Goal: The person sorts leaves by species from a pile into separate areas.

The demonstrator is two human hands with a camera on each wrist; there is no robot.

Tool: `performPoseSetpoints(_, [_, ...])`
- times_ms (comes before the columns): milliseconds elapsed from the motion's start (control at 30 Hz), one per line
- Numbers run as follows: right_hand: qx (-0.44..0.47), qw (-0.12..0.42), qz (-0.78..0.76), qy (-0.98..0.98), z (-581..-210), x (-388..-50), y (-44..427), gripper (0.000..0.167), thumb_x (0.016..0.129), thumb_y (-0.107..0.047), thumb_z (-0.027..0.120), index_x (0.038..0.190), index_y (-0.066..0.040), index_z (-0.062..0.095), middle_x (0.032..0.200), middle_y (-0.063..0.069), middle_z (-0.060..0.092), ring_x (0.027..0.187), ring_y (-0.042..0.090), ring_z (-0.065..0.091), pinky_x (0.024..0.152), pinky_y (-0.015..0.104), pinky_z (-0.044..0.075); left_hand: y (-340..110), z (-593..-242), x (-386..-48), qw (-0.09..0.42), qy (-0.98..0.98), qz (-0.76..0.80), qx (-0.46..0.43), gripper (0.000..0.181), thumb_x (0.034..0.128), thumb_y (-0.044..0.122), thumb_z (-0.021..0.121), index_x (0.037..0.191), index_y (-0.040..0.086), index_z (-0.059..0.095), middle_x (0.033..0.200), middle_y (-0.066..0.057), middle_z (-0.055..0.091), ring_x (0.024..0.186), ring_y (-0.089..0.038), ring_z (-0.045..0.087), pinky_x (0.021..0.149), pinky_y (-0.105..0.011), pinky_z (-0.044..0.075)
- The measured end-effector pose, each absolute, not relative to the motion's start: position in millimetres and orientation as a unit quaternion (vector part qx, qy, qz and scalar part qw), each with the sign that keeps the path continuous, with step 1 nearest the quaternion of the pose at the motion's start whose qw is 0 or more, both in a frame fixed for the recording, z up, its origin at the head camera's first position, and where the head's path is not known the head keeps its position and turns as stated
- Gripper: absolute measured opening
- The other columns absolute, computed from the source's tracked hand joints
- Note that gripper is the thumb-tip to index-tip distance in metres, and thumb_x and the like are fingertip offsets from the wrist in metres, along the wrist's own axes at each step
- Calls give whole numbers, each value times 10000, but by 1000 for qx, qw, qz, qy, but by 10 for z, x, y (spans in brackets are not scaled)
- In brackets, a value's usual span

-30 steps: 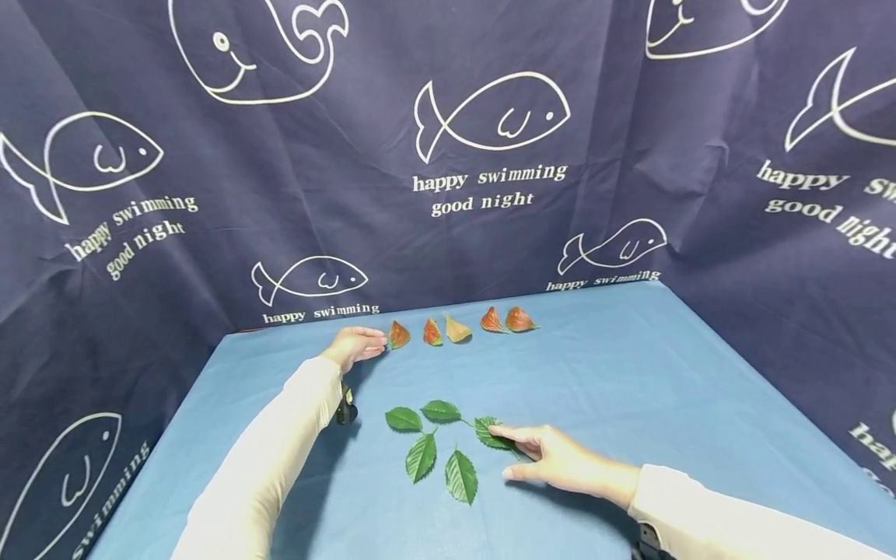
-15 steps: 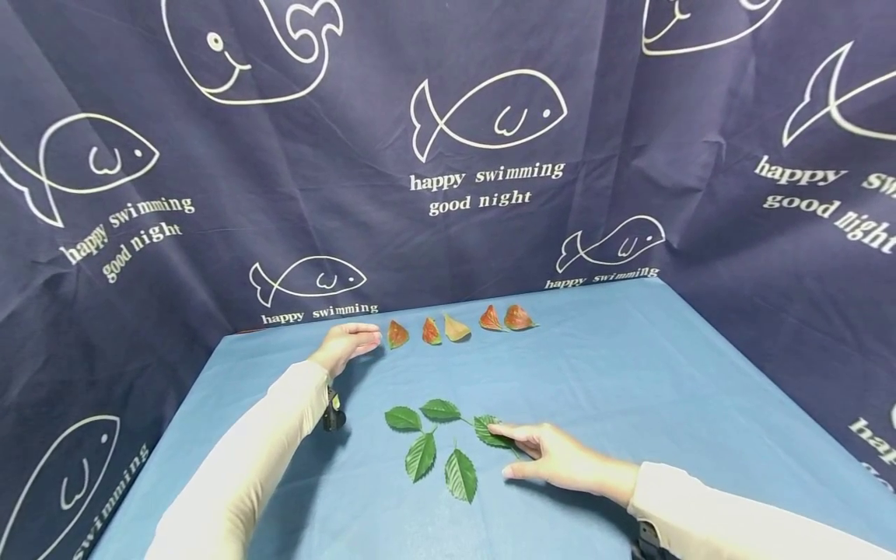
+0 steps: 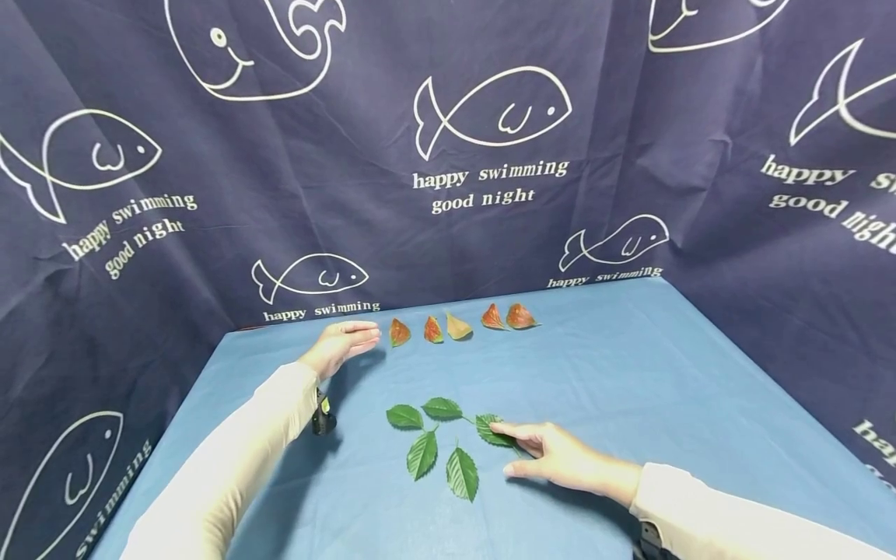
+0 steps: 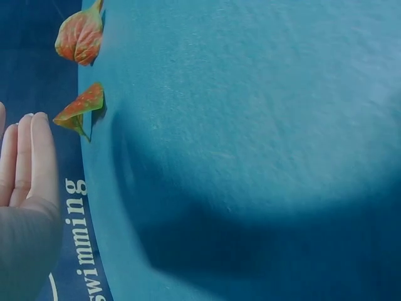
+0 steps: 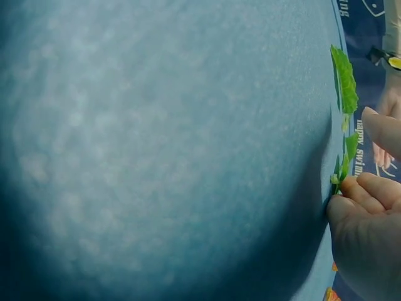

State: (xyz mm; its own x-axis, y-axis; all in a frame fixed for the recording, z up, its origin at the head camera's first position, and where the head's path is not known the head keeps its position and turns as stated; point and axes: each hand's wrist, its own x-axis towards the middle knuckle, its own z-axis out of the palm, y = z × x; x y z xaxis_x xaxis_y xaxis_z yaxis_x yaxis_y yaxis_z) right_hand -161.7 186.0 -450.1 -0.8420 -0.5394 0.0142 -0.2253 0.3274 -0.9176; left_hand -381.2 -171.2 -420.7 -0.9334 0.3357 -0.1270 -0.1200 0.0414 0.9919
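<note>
Far, left and right sides are enclosed by creased navy fabric (image 3: pixel 392 225), printed in white with fish outlines (image 3: pixel 514 118), a whale outline (image 3: pixel 218 37) high at far left, and the words "happy swimming good night" (image 3: pixel 490 175). Blue cloth (image 3: pixel 616 373), lightly wrinkled, is spread flat below; a soft-edged shadow (image 3: pixel 290 478) is cast across it at near left.

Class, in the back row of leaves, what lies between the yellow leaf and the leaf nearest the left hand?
One red leaf lies between the yellow leaf and the orange-brown leaf; the head view shows it.
</note>
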Motion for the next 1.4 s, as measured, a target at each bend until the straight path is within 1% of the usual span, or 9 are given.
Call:
performPoseSetpoints(100, [-240, 150, -526, 802, -4498, -1625, 1864, 628, 895, -189, 701, 1425, 27, 443, 1479, 254, 400, 1377, 441, 328, 1090, 463, 339, -1735, -4173, -3758, 180, 706, 680, 82, 484, 948, 1, 575, 1386, -131, 415, 1159, -77, 679, 1189, -249, 612, 1100, -399, 406])
performPoseSetpoints(233, [-239, 154, -524, 803, -4501, -1645, 1880, 628, 898, -201, 698, 1428, 21, 443, 1481, 244, 403, 1377, 431, 338, 1088, 456, 348, -1743, -4140, -3682, 195, 706, 673, 104, 486, 960, 2, 555, 1396, -137, 394, 1398, -279, 487, 1275, -317, 533, 1111, -394, 395])
performPoseSetpoints(300, [-236, 159, -526, 802, -4496, -1653, 1886, 630, 900, -205, 697, 1432, 14, 441, 1486, 237, 401, 1381, 424, 334, 1092, 449, 350, -1740, -4139, -3651, 199, 707, 670, 109, 483, 956, 1, 559, 1390, -138, 400, 1438, -318, 414, 1298, -349, 500, 1110, -389, 401])
performPoseSetpoints(533, [-231, 162, -531, 799, -4474, -1646, 1884, 633, 902, -201, 693, 1434, 21, 432, 1489, 235, 396, 1390, 418, 318, 1103, 430, 342, -1730, -4157, -3571, 223, 721, 645, 122, 470, 955, 3, 563, 1385, -121, 421, 1430, -332, 414, 1315, -413, 450, 1094, -383, 427])
performPoseSetpoints(1033, [-241, 155, -522, 803, -4503, -1646, 1864, 621, 906, -192, 687, 1428, 33, 436, 1483, 249, 397, 1383, 422, 327, 1110, 409, 343, -1676, -4088, -3303, 279, 759, 564, 168, 506, 904, 27, 648, 1340, -148, 462, 1322, -302, 546, 1196, -379, 583, 1029, -396, 484])
performPoseSetpoints(1167, [-234, 159, -521, 805, -4524, -1649, 1856, 627, 901, -202, 693, 1431, 16, 440, 1489, 225, 402, 1386, 408, 324, 1114, 396, 342, -1658, -4071, -3250, 288, 779, 525, 185, 513, 880, 69, 691, 1308, -143, 502, 1268, -285, 594, 1108, -309, 651, 988, -387, 520])
performPoseSetpoints(1200, [-236, 159, -521, 805, -4528, -1651, 1856, 626, 903, -201, 691, 1432, 18, 438, 1489, 230, 401, 1385, 419, 321, 1105, 444, 322, -1652, -4070, -3239, 289, 784, 517, 187, 512, 874, 69, 698, 1301, -141, 509, 1259, -282, 601, 1080, -281, 667, 981, -394, 524])
performPoseSetpoints(1267, [-234, 161, -523, 803, -4539, -1655, 1855, 628, 902, -203, 693, 1433, 16, 438, 1491, 229, 399, 1386, 419, 316, 1107, 439, 322, -1639, -4086, -3224, 290, 791, 503, 194, 504, 864, 58, 705, 1288, -143, 520, 1251, -285, 604, 1036, -221, 683, 962, -403, 536])
performPoseSetpoints(1400, [-236, 161, -526, 801, -4558, -1662, 1857, 625, 904, -197, 690, 1432, 21, 437, 1491, 236, 394, 1391, 381, 323, 1108, 425, 327, -1597, -4115, -3177, 278, 812, 471, 205, 457, 845, 38, 721, 1241, -131, 570, 1209, -273, 635, 998, -192, 693, 928, -372, 558])
